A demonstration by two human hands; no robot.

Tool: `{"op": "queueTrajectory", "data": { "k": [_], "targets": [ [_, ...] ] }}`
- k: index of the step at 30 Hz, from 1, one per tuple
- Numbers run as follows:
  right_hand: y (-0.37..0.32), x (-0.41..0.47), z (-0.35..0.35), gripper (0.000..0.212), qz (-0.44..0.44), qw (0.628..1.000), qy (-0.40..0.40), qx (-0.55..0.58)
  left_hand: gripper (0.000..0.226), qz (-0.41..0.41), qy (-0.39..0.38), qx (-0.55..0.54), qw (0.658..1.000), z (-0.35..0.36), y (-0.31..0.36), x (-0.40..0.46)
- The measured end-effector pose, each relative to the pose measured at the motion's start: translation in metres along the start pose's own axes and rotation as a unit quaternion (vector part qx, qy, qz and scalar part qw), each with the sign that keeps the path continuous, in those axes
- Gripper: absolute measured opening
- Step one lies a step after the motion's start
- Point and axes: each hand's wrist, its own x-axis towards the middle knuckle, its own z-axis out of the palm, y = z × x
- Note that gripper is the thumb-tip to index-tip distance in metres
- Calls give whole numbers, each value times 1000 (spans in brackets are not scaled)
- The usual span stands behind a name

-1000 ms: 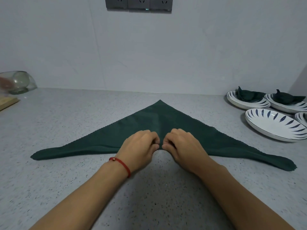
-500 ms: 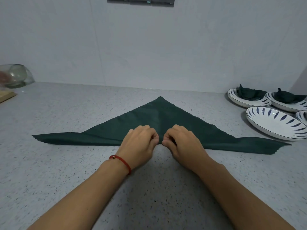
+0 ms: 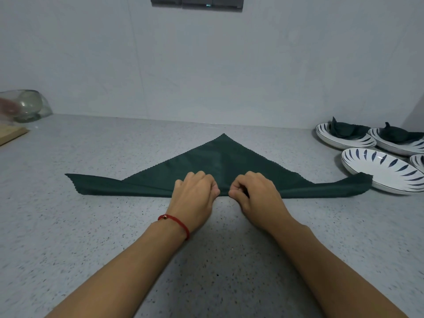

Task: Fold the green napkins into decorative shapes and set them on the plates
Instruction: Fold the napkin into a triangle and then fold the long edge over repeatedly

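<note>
Your left hand and right hand pinch green napkin at near fold (mid-edge), rolling hem upward. Next: keep roll even toward far point.

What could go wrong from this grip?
1. Both hands, left and right, pinch the napkin only at its near edge's middle, so the long ends may roll unevenly.
2. The napkin's right tip lies against the empty plate; further rolling might drag on or nudge it.
3. The far point is unheld and could skew.
</note>
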Motion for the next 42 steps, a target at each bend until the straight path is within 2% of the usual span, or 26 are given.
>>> {"op": "queueTrajectory", "data": {
  "k": [4,6,11,13,18,25,27,30,32,34,38,42],
  "targets": [
    [3,3,-2,13,34,997,17,68,6,41,9,-7,999,-7,-4,-3],
    [6,1,-4,14,16,997,23,75,10,27,12,-11,999,-7,-2,-1],
    [14,-4,-7,9,-30,1000,0,7,15,-39,21,-21,999,-6,-1,4],
    [15,-3,-5,14,-24,1000,6,8,15,-60,24,-24,998,-9,-3,3],
    [16,-1,-6,17,0,999,21,30,9,-70,-22,-158,985,-29,-29,2],
    [51,-19,-41,15,42,995,15,91,17,-92,-14,-184,979,-54,-71,-7],
    [63,-23,-48,16,47,995,17,85,16,-84,-6,-178,980,-56,-80,-10],
    [73,-29,-52,13,9,999,14,31,11,-54,1,-163,985,-59,-88,-15],
    [76,-32,-54,5,-31,1000,1,-8,13,-20,-19,-143,989,-61,-93,-16],
    [78,-34,-56,8,-48,999,-5,-16,14,10,-31,-112,993,-62,-97,-14],
    [79,-31,-47,9,-47,998,27,-30,11,45,-6,-35,998,-52,-96,-7],
    [76,-25,-44,4,-14,998,48,-33,15,20,14,18,1000,-42,-91,-2]
  ]
}}
